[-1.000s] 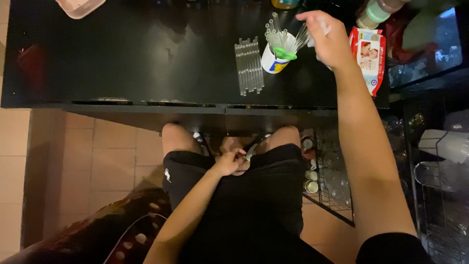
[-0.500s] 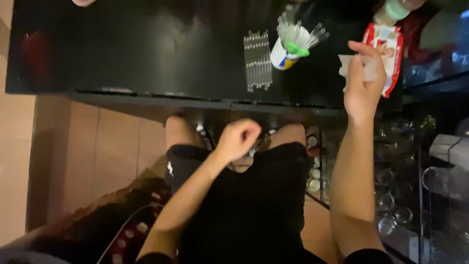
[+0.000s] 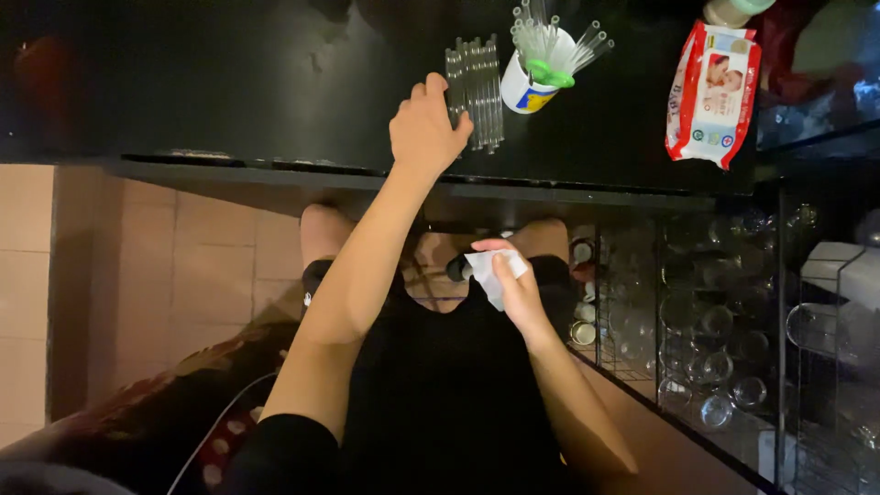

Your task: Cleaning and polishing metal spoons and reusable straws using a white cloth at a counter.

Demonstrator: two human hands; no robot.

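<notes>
My left hand (image 3: 426,128) reaches up onto the black table (image 3: 229,82). Its curled fingers rest on the left edge of a row of clear glass tubes (image 3: 478,87) lying flat there; the back of the hand hides whether a tube is gripped. Down over my lap, my right hand (image 3: 518,289) pinches a white wipe (image 3: 490,269) between thumb and fingers. Just right of the row stands a white cup (image 3: 530,92) full of upright glass tubes, with a green piece at its rim.
A red and white pack of wipes (image 3: 713,92) lies on the table at the right. A wire rack of glass jars (image 3: 715,348) stands to the right of my legs. Tiled floor (image 3: 165,275) shows at the left.
My right hand came down from the table to my lap with the white wipe. My left hand rose from my lap to the row of glass tubes.
</notes>
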